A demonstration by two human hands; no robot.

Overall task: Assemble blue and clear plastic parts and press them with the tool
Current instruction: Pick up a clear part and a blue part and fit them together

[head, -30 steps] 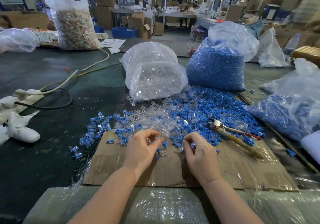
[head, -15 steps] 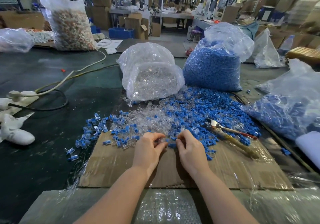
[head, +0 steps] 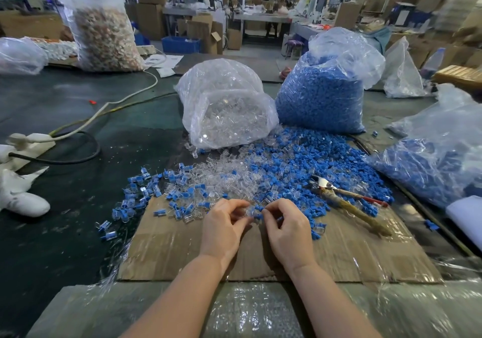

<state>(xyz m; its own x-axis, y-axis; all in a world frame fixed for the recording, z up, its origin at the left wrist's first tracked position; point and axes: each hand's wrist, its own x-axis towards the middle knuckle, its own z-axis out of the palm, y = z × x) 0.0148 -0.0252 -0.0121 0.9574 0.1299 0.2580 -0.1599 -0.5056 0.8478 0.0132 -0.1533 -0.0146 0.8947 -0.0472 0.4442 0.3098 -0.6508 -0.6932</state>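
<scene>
— Fingers first: how do they sit?

— Fingertips of the left hand [head: 221,229] are drawn together, pinching a small clear plastic part [head: 249,211]. The right hand [head: 288,229] has its thumb and forefinger curled onto a blue plastic part [head: 258,212]. The two parts touch, held above the far edge of the cardboard sheet [head: 167,249].

— And going from the left of the bench?

— At the left edge lie a white glove [head: 22,199] and a white power strip [head: 31,143] with a black cable [head: 78,155]. In the far left corner stands a tall bag of pale mixed pieces [head: 104,32]. Nearer, off the cardboard's far left corner, assembled blue-and-clear pieces [head: 138,196] are scattered on the dark bench top [head: 65,233].

— The middle?

— A loose pile of clear parts [head: 221,176] lies just beyond the hands, spilling from an open bag of clear parts [head: 227,108].

— To the right?

— A loose pile of blue parts [head: 313,160] spreads in front of a full bag of blue parts [head: 323,95]. Pliers [head: 347,199], with wrapped handles, lie on that pile's near edge, reaching onto the cardboard. Another bag of blue parts [head: 438,163] lies at the right edge of the bench.
</scene>
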